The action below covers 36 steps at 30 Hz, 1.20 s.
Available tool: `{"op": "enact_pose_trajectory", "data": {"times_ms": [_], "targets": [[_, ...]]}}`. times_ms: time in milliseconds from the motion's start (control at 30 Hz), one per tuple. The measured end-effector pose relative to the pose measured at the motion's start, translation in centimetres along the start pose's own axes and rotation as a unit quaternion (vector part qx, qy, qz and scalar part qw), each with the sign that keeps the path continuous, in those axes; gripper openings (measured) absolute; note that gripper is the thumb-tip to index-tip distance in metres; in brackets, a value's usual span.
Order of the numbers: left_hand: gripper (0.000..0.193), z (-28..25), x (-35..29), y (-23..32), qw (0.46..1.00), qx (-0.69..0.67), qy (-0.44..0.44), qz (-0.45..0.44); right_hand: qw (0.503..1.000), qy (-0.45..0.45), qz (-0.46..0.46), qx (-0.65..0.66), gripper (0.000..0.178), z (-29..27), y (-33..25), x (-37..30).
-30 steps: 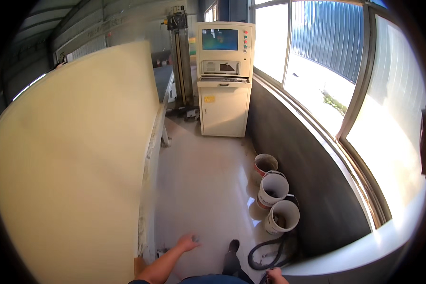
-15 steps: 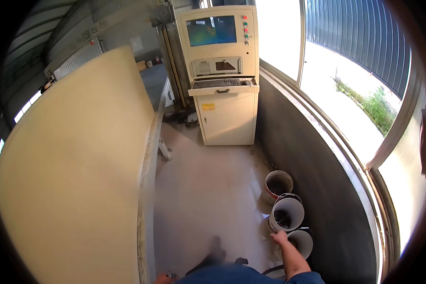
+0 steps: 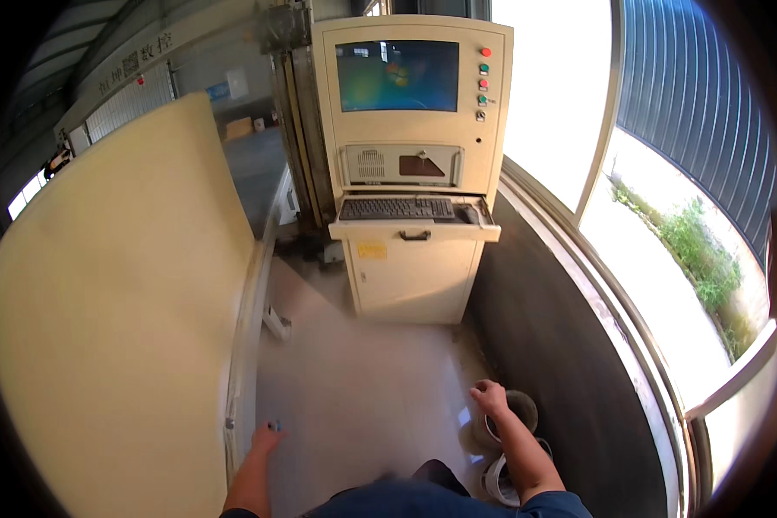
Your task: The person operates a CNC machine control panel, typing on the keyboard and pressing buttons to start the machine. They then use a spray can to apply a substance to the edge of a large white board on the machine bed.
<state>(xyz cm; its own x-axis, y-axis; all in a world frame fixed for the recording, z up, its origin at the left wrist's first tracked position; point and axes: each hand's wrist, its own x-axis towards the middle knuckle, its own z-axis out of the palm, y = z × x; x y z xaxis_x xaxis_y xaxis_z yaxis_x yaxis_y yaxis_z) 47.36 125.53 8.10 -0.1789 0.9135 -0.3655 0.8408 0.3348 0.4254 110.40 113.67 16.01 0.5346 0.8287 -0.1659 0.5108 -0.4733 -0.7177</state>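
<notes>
My left hand (image 3: 266, 438) is low on the left, beside the edge of the big cream block. Its fingers are closed on a small bluish object (image 3: 274, 426), too small to name. My right hand (image 3: 489, 397) hangs over the floor on the right, in front of a round bucket (image 3: 523, 413) by the dark wall. Its fingers are loosely curled, and I see nothing in them. Straight in front stands a cream control cabinet (image 3: 414, 276) with a lit screen (image 3: 398, 76). A black keyboard (image 3: 395, 208) and a mouse (image 3: 466, 213) lie on its pulled-out drawer.
The tall cream block (image 3: 112, 285) fills the left side, above a pale ledge (image 3: 240, 345). A white leg (image 3: 277, 323) juts onto the floor. At right runs a dark low wall (image 3: 570, 345) under a window. Another white bucket (image 3: 497, 480) stands beneath my right forearm.
I have come closer to the cabinet, which looks larger. The buckets have slid toward the lower edge. My left hand and forearm have come well into view; my right hand is farther forward.
</notes>
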Motion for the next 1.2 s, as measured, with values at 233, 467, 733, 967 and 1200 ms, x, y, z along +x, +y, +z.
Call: {"op": "enact_pose_trajectory", "data": {"times_ms": [233, 467, 733, 967, 1200], "targets": [[0.070, -5.5, 16.4, 33.2, 0.943, -0.033, 0.250, 0.218, 0.973, 0.157, -0.156, 0.064, 0.037, -5.9, -10.4, 23.0], [0.072, -10.9, 24.1, 55.9, 0.912, -0.097, 0.327, 0.228, 0.930, 0.276, -0.241, -0.009, 0.049, -11.6, -22.4, 44.9], [0.071, -11.0, 33.8, 63.9, 0.952, -0.064, 0.268, 0.134, 0.930, 0.181, -0.205, -0.246, 0.068, -9.2, -21.2, 56.5], [0.073, -10.1, 38.4, 65.4, 0.973, -0.042, 0.209, 0.091, 0.919, 0.138, -0.268, -0.254, 0.059, -9.7, -20.3, 57.3], [0.072, -10.7, 38.1, 65.4, 0.962, -0.055, 0.236, 0.123, 0.932, 0.121, -0.252, -0.231, 0.052, -9.7, -20.8, 56.9]]}}
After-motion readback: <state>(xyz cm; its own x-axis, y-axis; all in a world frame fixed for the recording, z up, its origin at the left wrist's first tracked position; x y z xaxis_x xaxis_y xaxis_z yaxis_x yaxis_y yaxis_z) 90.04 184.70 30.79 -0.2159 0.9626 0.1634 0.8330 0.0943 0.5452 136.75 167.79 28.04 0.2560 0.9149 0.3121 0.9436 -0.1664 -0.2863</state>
